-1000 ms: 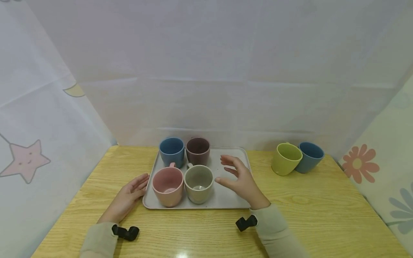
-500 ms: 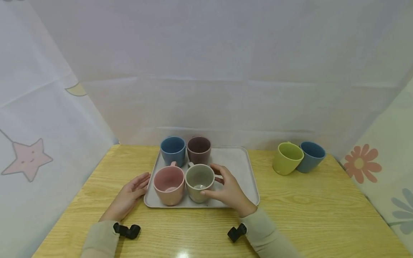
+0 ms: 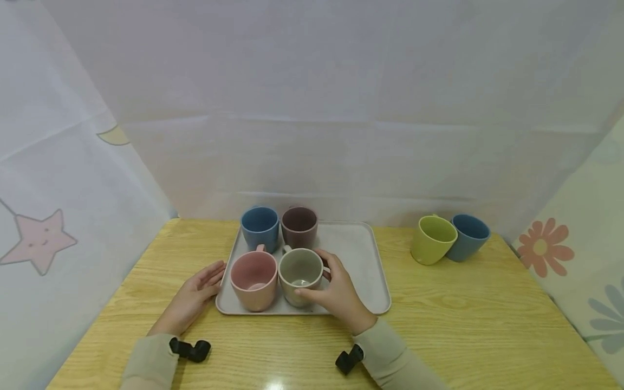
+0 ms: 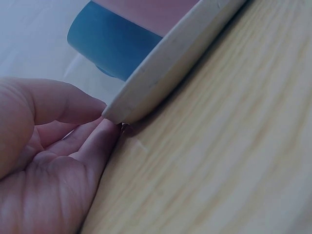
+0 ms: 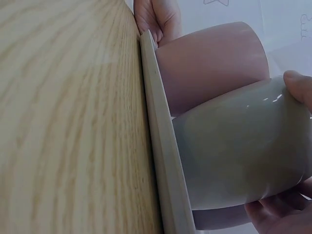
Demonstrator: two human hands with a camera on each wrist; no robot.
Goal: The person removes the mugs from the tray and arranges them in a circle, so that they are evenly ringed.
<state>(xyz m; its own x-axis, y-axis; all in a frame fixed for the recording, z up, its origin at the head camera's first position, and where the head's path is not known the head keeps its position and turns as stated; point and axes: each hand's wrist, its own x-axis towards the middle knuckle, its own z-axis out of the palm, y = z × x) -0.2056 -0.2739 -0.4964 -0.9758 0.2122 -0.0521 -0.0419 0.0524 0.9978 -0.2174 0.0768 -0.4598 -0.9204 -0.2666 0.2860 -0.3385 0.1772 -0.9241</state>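
A light rectangular tray bears a blue mug, a dark purple mug, a pink mug and a grey-green mug. My right hand grips the grey-green mug from its right side, thumb at the front and fingers round the back. The right wrist view has this mug upright on the tray, against the pink mug. My left hand rests on the table beside the tray, its extended fingers touching the left rim. In the left wrist view, fingertips meet the tray edge.
Two more mugs, one yellow-green and one blue, stand side by side at the table's back right. Behind the wooden table hangs a pale cloth, with printed cloths at both sides.
My right hand has come left from over the tray and taken hold of the grey-green mug. The left hand has stayed at the tray's rim. The mugs have not visibly moved.
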